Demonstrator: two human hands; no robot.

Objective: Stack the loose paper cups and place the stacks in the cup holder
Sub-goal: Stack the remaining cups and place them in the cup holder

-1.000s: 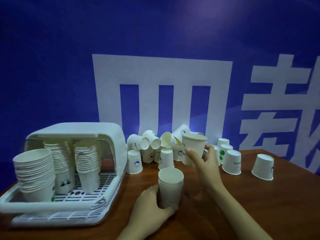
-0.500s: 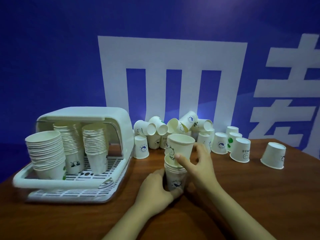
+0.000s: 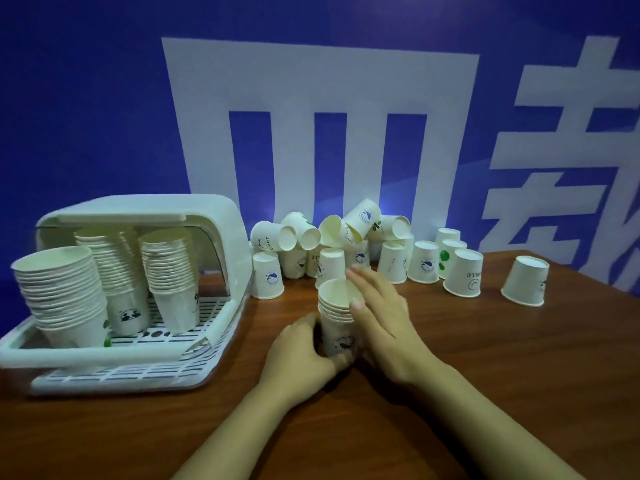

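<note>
Standing upright on the brown wood-grain bench (image 3: 485, 358), the short stack of paper cups (image 3: 337, 320) shows thin rolled rims nested close together — roughly six of them, mouth up, with a small dark print on the bottom cup. The left hand (image 3: 304, 351) curls round the base of the stack and grips it. The right hand (image 3: 377, 317) lies against the stack's right side with fingers stretched nearly straight, its thumb touching the rims; it grasps nothing.

Behind the stack sits a heap of loose cups (image 3: 332, 244), smooth white paper cones, some tipped on their sides, most standing mouth down; they overlap too much for an exact count. One upturned cup (image 3: 524, 280) stands apart to the right.

At the left is the cup holder (image 3: 221, 244) — white plastic with a rounded hood and a slotted grid floor. Three tall stacks (image 3: 117, 275) stand in it, their ribbed rims tightly layered. A blue wall (image 3: 86, 116) with large white characters rises behind the bench.
</note>
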